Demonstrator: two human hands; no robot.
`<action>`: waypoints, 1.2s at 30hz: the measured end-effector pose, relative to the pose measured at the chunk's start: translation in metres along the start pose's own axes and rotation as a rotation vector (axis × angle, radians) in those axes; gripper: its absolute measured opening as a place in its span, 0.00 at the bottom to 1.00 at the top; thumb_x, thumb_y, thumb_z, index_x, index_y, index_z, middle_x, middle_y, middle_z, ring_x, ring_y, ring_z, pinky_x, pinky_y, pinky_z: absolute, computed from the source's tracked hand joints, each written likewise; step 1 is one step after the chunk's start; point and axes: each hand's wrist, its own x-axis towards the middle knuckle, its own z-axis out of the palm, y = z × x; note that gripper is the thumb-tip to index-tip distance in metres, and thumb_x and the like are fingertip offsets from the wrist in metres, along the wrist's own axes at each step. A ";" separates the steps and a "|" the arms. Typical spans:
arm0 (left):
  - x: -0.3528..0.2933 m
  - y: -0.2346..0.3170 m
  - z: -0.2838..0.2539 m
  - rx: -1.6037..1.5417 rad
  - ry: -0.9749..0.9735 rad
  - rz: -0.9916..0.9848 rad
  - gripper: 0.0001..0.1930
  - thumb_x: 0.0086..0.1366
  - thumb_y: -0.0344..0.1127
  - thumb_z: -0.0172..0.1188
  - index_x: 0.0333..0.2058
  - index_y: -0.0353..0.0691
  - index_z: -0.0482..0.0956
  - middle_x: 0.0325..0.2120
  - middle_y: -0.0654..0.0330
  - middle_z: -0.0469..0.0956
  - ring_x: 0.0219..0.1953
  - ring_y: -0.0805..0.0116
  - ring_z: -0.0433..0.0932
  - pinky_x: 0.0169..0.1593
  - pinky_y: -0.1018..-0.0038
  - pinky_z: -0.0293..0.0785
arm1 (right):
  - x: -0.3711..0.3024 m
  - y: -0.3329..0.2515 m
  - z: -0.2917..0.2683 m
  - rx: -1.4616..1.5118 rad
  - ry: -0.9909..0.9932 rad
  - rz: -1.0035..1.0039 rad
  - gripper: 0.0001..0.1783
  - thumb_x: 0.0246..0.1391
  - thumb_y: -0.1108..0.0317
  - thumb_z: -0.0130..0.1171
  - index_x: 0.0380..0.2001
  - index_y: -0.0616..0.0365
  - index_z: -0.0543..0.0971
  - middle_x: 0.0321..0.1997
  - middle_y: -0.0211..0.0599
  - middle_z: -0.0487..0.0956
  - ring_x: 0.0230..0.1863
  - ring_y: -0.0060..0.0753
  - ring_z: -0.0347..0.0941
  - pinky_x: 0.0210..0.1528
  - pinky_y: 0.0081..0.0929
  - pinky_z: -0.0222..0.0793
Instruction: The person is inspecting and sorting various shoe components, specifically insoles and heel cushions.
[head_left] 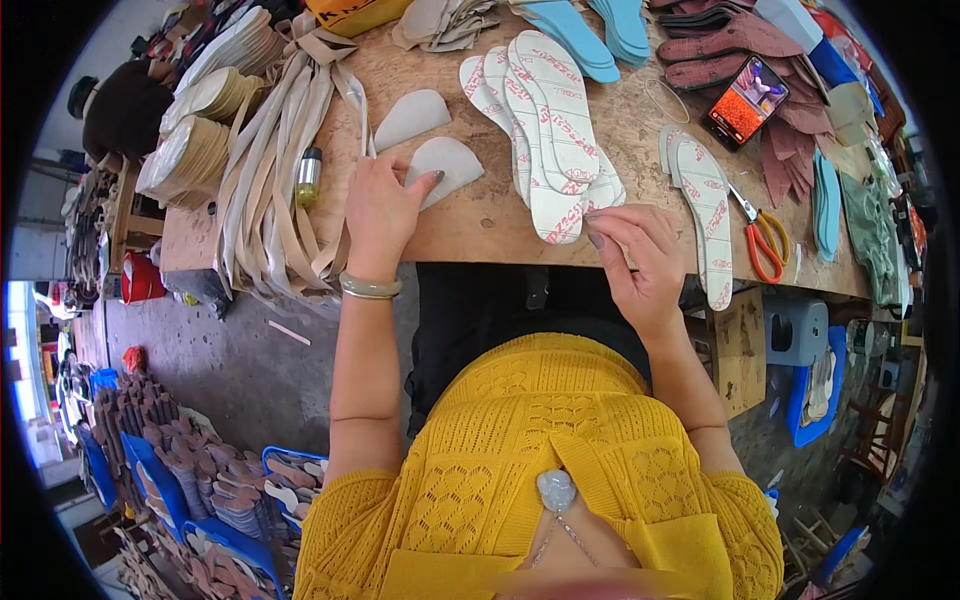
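Past yellow knit top (520,400), see left hand (383,205) half-open with thumb on lower pale half-round piece (450,160), and right hand (645,255) loosely curled, can't tell if gripping, nearer to white insole stack (555,120) just left and beyond, with long axis pointing away, slightly leftward.

Bare tabletop (478,232) leaves passage left of the obstructing white insole stack (552,125).

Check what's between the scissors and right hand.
In the head view, curved white pieces lie on the table between the scissors and the right hand.
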 end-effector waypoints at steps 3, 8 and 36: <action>0.007 0.000 0.002 0.010 -0.062 0.001 0.18 0.52 0.45 0.67 0.33 0.35 0.78 0.33 0.51 0.74 0.40 0.52 0.73 0.45 0.63 0.70 | -0.005 0.003 0.000 -0.005 -0.017 0.018 0.10 0.42 0.79 0.63 0.31 0.58 0.80 0.32 0.34 0.79 0.33 0.35 0.75 0.39 0.28 0.64; 0.012 -0.001 0.009 -0.262 -0.132 -0.026 0.15 0.55 0.34 0.64 0.38 0.35 0.73 0.32 0.50 0.75 0.38 0.51 0.75 0.42 0.62 0.71 | -0.007 0.006 0.002 0.004 -0.016 0.015 0.11 0.41 0.80 0.62 0.32 0.58 0.80 0.32 0.34 0.79 0.32 0.36 0.74 0.38 0.29 0.64; 0.261 0.018 0.078 0.022 -0.007 0.247 0.22 0.66 0.44 0.49 0.55 0.40 0.69 0.48 0.43 0.75 0.50 0.46 0.73 0.53 0.62 0.68 | -0.027 0.047 -0.003 0.190 0.063 0.147 0.14 0.41 0.80 0.63 0.36 0.60 0.79 0.39 0.39 0.79 0.40 0.39 0.74 0.41 0.31 0.68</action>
